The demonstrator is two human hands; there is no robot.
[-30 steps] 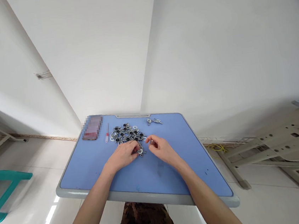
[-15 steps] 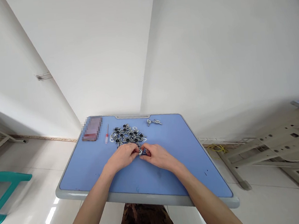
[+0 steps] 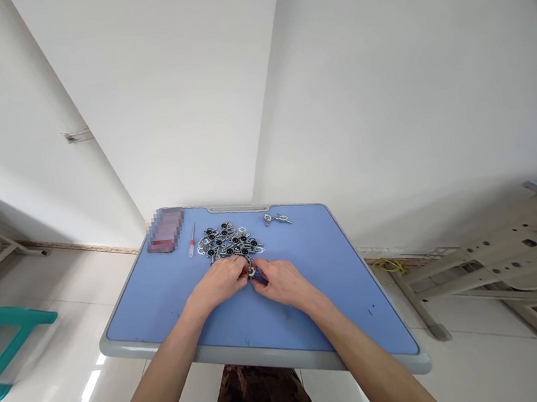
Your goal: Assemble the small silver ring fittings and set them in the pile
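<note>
Between my two hands, at the near edge of a pile, is a small silvery metal fitting point(image 3: 251, 271) with a flat plate and a hole. My left hand point(image 3: 225, 280) pinches it from the left with curled fingers. On its right side, my right hand point(image 3: 281, 281) grips it between thumb and fingers. The fingers partly hide the fitting, so its exact kind is unclear. Just beyond lies the pile of metal fittings point(image 3: 229, 240), several with round black caps.
A screwdriver point(image 3: 191, 242) with a red and clear handle lies left of the pile. Farther left is a flat, pixelated reddish object point(image 3: 166, 231). A few metal pieces point(image 3: 277, 218) sit at the back right of the blue desk point(image 3: 312, 254). A green stool point(image 3: 17, 323) stands at left.
My right fingers have shifted slightly around the fitting, which has turned a little. My left hand has moved only slightly; the pile looks the same.
</note>
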